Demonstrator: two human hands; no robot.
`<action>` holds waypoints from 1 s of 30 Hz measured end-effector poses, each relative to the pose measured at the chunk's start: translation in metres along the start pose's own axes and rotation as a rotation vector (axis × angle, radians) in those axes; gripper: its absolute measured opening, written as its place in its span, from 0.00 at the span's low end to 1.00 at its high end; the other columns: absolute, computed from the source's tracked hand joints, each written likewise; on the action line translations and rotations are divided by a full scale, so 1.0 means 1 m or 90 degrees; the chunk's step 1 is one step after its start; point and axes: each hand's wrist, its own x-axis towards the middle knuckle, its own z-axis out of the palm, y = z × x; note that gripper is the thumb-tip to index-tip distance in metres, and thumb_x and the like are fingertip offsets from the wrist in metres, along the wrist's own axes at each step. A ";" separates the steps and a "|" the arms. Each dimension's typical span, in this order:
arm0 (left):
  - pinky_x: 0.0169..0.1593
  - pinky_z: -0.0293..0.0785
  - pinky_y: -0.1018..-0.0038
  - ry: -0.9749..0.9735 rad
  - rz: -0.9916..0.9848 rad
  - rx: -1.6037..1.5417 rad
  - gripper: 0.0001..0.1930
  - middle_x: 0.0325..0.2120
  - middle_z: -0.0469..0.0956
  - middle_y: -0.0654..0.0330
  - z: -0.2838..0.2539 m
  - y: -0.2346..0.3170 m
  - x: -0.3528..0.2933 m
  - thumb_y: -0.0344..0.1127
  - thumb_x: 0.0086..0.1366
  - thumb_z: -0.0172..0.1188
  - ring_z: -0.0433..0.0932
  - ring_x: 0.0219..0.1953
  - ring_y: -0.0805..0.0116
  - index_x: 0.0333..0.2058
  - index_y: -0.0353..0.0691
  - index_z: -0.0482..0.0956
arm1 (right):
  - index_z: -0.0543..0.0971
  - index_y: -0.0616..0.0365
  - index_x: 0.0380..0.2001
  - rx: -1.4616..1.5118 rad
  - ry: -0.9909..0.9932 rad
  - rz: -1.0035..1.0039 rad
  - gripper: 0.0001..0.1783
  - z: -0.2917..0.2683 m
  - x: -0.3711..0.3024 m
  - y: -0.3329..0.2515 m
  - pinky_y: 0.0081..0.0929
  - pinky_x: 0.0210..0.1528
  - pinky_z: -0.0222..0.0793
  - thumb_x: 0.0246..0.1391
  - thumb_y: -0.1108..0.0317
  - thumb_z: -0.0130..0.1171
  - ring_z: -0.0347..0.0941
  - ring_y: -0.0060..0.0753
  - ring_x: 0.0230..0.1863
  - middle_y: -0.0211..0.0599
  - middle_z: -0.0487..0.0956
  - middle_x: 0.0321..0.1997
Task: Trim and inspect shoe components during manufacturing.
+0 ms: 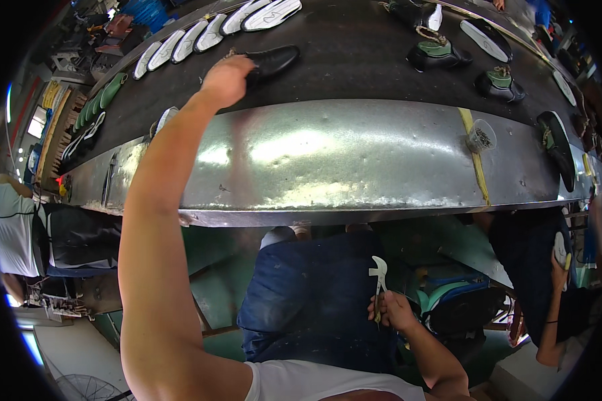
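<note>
Nearest the camera, our bare left arm rises past our white shirt and stretches over the table. Our left hand is at the heel end of a black shoe, which lies on the table's dark surface, beyond its sheet-metal front strip. We cannot tell whether those fingers clamp the shoe or merely rest against it, as the hand hides them. Our right hand has its fingers wrapped around the handle of a claw hammer, above the dark blue garment over our legs.

We judge that the shoe could swing or slip, since our hand meets it at one end only. A careless sweep could bump the row of white soles near it. The hammer could drop if our hold loosens, and knocking the plastic cup could spill its small contents.

The shoe's toe points to our right and slightly away from us; its long axis runs mostly sideways, roughly along the table's front edge.
</note>
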 end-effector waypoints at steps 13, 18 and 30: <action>0.44 0.79 0.66 -0.209 -0.410 -0.918 0.28 0.38 0.82 0.60 -0.003 -0.115 -0.181 0.57 0.68 0.60 0.81 0.37 0.68 0.52 0.36 0.77 | 0.73 0.65 0.47 0.001 0.015 -0.032 0.30 0.015 -0.004 0.009 0.17 0.17 0.64 0.74 0.46 0.34 0.82 0.30 0.30 0.42 0.82 0.36; 0.47 0.80 0.72 -0.023 -0.104 -1.233 0.40 0.46 0.81 0.58 -0.025 0.015 -0.291 0.64 0.67 0.56 0.81 0.42 0.72 0.64 0.36 0.65 | 0.73 0.65 0.46 -0.042 0.046 -0.040 0.31 0.022 -0.011 0.020 0.19 0.17 0.65 0.73 0.45 0.33 0.82 0.34 0.29 0.43 0.81 0.34; 0.72 0.47 0.61 0.019 -0.074 -1.164 0.29 0.68 0.50 0.44 0.031 0.264 -0.397 0.39 0.69 0.61 0.49 0.72 0.54 0.66 0.49 0.63 | 0.76 0.64 0.47 -0.454 0.018 -0.234 0.16 0.087 -0.063 -0.020 0.24 0.37 0.71 0.64 0.63 0.56 0.75 0.21 0.31 0.32 0.79 0.30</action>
